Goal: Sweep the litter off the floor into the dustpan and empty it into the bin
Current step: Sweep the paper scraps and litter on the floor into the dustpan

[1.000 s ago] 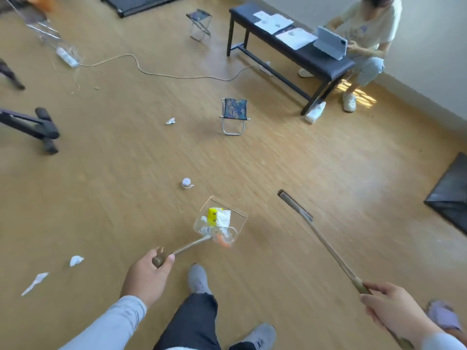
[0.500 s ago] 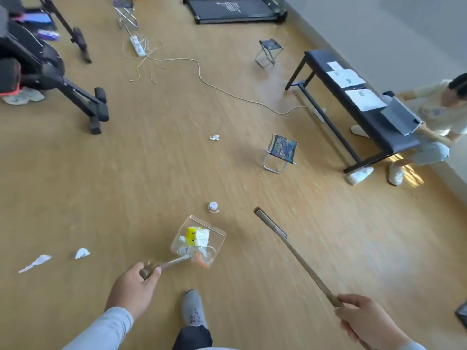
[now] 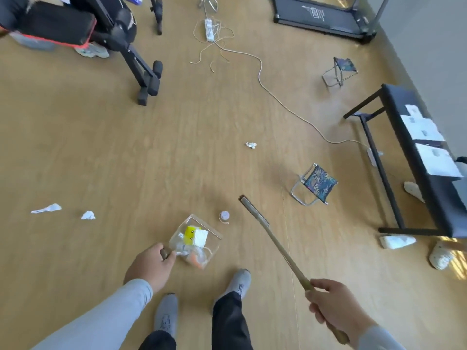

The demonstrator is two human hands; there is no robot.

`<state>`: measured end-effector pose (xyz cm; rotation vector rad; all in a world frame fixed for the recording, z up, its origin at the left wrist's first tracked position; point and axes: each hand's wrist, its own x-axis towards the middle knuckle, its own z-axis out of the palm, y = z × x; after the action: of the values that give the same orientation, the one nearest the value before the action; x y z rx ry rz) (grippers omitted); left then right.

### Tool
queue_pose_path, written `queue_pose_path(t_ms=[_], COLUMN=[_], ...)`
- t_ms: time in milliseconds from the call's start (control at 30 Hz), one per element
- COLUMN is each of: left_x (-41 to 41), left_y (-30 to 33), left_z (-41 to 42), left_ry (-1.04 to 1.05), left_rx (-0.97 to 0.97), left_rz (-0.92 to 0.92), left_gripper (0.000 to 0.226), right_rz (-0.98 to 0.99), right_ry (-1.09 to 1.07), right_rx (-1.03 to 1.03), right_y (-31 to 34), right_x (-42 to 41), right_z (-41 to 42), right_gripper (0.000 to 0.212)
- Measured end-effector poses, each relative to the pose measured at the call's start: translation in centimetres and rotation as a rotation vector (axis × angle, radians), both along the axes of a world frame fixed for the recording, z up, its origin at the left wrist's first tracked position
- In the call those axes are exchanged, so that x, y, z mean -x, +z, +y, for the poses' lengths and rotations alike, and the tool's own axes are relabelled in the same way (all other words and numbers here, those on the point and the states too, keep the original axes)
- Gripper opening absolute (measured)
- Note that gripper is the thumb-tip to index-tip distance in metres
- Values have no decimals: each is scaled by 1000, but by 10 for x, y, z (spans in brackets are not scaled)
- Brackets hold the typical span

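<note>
My left hand grips the handle of a clear dustpan held low over the wooden floor; inside lie a yellow box, white paper and an orange scrap. My right hand holds the long broom by its handle, its narrow head pointing up and left, near a small round white cap that lies just beyond the dustpan. Two crumpled white papers lie at the left, and another paper ball lies farther ahead. No bin is visible.
A folding stool stands right of the broom, a second stool farther back. A black bench with papers runs along the right wall. Exercise equipment, a power strip with cable and a treadmill lie beyond.
The view has swung left, so the bench and stool shift right and the exercise equipment comes nearer. Dustpan and broom stay held; the broom head now sits closer to the white cap.
</note>
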<state>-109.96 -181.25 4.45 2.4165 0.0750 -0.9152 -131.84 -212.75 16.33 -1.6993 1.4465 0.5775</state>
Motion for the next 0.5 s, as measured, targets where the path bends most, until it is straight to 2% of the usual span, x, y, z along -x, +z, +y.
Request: queue_pose_path(t_ms=[267, 367, 500], left_x=[-5, 1, 8], left_y=[-21, -27, -31], left_z=[-87, -107, -107], left_ry=[-39, -74, -72], left_rx=[-128, -168, -179], left_rz=[-1, -22, -47], left_gripper=[25, 16, 16], right_rz=[36, 94, 201], right_ry=[154, 254, 485], right_rx=[-49, -69, -135], right_y=[-59, -91, -100], right_x=[-81, -108, -119], right_z=[-79, -83, -62], right_gripper=[41, 37, 29])
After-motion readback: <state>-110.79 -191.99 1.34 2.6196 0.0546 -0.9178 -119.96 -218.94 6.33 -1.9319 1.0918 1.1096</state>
